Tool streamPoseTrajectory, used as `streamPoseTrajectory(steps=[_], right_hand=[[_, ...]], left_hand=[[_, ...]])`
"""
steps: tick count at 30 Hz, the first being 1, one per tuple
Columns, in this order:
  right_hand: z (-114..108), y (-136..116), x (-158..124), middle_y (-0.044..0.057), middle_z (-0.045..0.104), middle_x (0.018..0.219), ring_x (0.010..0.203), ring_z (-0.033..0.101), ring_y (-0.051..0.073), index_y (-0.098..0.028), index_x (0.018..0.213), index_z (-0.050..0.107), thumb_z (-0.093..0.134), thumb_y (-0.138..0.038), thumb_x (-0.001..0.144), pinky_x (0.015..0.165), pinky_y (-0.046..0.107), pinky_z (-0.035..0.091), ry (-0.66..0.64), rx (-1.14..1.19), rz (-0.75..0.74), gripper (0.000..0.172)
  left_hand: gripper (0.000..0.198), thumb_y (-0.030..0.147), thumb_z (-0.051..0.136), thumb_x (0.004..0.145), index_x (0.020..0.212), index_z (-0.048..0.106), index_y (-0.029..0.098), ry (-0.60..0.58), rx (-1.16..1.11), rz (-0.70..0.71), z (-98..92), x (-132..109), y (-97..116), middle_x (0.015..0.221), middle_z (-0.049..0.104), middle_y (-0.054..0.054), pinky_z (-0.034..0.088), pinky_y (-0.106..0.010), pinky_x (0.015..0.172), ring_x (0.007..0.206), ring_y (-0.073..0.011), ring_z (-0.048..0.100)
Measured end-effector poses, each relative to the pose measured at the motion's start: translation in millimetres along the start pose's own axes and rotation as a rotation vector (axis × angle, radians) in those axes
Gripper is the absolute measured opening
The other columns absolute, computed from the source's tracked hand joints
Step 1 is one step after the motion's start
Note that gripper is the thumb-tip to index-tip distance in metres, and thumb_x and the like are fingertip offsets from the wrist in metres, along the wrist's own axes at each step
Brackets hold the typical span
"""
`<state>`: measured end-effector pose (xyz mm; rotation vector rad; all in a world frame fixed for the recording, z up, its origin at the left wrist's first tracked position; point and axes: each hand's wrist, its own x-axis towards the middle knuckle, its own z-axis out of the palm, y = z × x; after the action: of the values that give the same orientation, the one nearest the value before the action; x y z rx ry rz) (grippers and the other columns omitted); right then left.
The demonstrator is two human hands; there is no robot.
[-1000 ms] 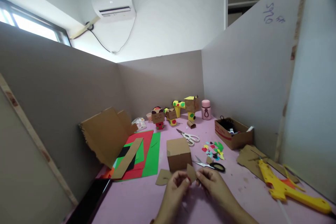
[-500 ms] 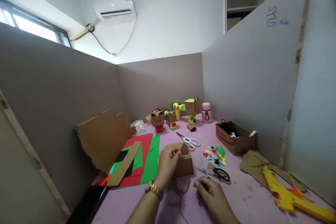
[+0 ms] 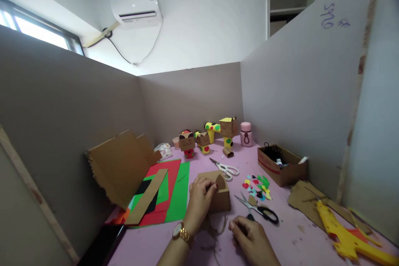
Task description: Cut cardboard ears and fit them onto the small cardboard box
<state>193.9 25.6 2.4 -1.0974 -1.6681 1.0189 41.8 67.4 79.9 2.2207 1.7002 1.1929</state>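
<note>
In the head view my left hand (image 3: 201,199), a gold watch on its wrist, rests over a small brown cardboard box (image 3: 222,201). Its thumb and forefinger pinch the edge of a small rounded cardboard piece (image 3: 220,181) standing on the box's top. My right hand (image 3: 249,237) hovers to the right, thumb against curled fingers; whether anything is in them cannot be seen. Just beyond it lie black-handled scissors (image 3: 264,213), blades spread, beside another small rounded cardboard piece (image 3: 252,200). Brown string (image 3: 215,232) lies between my hands.
Cut paper shapes (image 3: 258,185) and white scissors (image 3: 227,170) lie behind. Coloured sheets (image 3: 177,199) and leaning cardboard (image 3: 121,162) occupy the left. On the right are a yellow glue gun (image 3: 346,237) and an open box (image 3: 283,172). Cardboard animal figures (image 3: 187,145) and a pink flask (image 3: 246,135) stand behind.
My left hand still pinches the rounded cardboard piece at the box, with its fingers shifted slightly. My right hand has dropped a little. The view has shifted slightly.
</note>
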Motion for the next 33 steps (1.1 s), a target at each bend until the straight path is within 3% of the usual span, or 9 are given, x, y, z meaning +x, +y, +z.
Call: streamPoseTrajectory(steps=[6,11,13,15,17,19,25,30,33], right_hand=[[3.8,3.5,1.8,-0.001,0.055,0.048,0.044,0.052,0.014,-0.020,0.063,0.052,0.041,-0.042,0.083,0.044,0.021,0.039,-0.016,-0.024,-0.036,0.033],[2.6,2.6,-0.4,0.000,0.056,0.047,0.044,0.054,0.016,-0.019,0.062,0.055,0.039,-0.045,0.083,0.044,0.023,0.039,0.061,-0.067,-0.076,0.037],[-6.1,-3.9,4.5,0.003,0.062,0.057,0.053,0.058,0.018,-0.018,0.070,0.060,0.040,-0.045,0.084,0.051,0.025,0.043,0.133,-0.097,-0.096,0.036],[-17.4,-14.8,16.8,0.009,0.069,0.080,0.071,0.062,0.021,-0.017,0.089,0.063,0.042,-0.043,0.084,0.065,0.028,0.046,0.216,-0.127,-0.115,0.035],[-26.8,-27.3,35.5,0.013,0.067,0.099,0.082,0.061,0.024,-0.015,0.100,0.062,0.043,-0.041,0.084,0.070,0.031,0.046,0.266,-0.152,-0.148,0.036],[-30.8,-37.7,55.7,0.012,0.066,0.103,0.082,0.061,0.023,-0.015,0.106,0.062,0.044,-0.038,0.083,0.072,0.033,0.046,0.270,-0.172,-0.193,0.036],[-21.9,-39.1,83.4,0.010,0.072,0.084,0.079,0.064,0.025,-0.018,0.082,0.072,0.053,-0.028,0.077,0.073,0.036,0.047,0.200,-0.212,-0.267,0.022],[-19.8,-27.5,81.2,0.013,0.071,0.092,0.087,0.063,0.027,-0.015,0.092,0.071,0.051,-0.030,0.079,0.077,0.038,0.047,0.210,-0.197,-0.265,0.029],[-19.4,-25.1,80.9,0.013,0.071,0.094,0.089,0.063,0.026,-0.015,0.092,0.070,0.050,-0.032,0.080,0.078,0.036,0.047,0.215,-0.179,-0.268,0.030]], left_hand=[[0.018,0.025,0.048,0.083,0.074,0.063,0.019,-0.002,0.030,0.020,1.4,-2.6,-3.9,0.080,0.064,-0.005,0.035,-0.035,0.075,0.084,-0.0233,0.054],[0.018,0.024,0.047,0.084,0.075,0.062,0.019,-0.006,0.045,0.040,2.4,-3.4,-4.3,0.081,0.064,-0.006,0.035,-0.036,0.078,0.085,-0.0236,0.053],[0.019,0.023,0.047,0.085,0.075,0.062,0.019,-0.005,0.042,0.043,2.6,-3.7,-4.3,0.081,0.063,-0.006,0.035,-0.036,0.078,0.085,-0.0237,0.053],[0.019,0.023,0.046,0.085,0.076,0.062,0.019,-0.004,0.037,0.045,2.6,-3.9,-4.9,0.082,0.063,-0.006,0.035,-0.037,0.077,0.085,-0.0239,0.053],[0.018,0.023,0.047,0.085,0.076,0.062,0.019,-0.001,0.029,0.047,2.6,-4.0,-5.7,0.082,0.063,-0.006,0.035,-0.037,0.077,0.086,-0.0241,0.053],[0.017,0.022,0.047,0.084,0.077,0.063,0.018,0.003,0.019,0.048,3.1,-4.1,-6.1,0.082,0.063,-0.006,0.035,-0.037,0.077,0.086,-0.0244,0.053],[0.016,0.023,0.050,0.081,0.074,0.064,0.020,0.011,-0.043,0.029,2.0,-5.4,-4.8,0.078,0.064,-0.005,0.039,-0.035,0.077,0.084,-0.0229,0.054],[0.024,0.028,0.039,0.085,0.092,0.060,0.018,0.123,-0.105,-0.119,-20.7,-7.8,-27.5,0.096,0.063,-0.008,0.040,-0.033,0.081,0.093,-0.0215,0.054],[0.026,0.032,0.039,0.083,0.085,0.060,0.017,0.103,-0.100,-0.239,-35.2,-20.6,-50.8,0.088,0.064,-0.009,0.043,-0.033,0.072,0.083,-0.0230,0.056]])
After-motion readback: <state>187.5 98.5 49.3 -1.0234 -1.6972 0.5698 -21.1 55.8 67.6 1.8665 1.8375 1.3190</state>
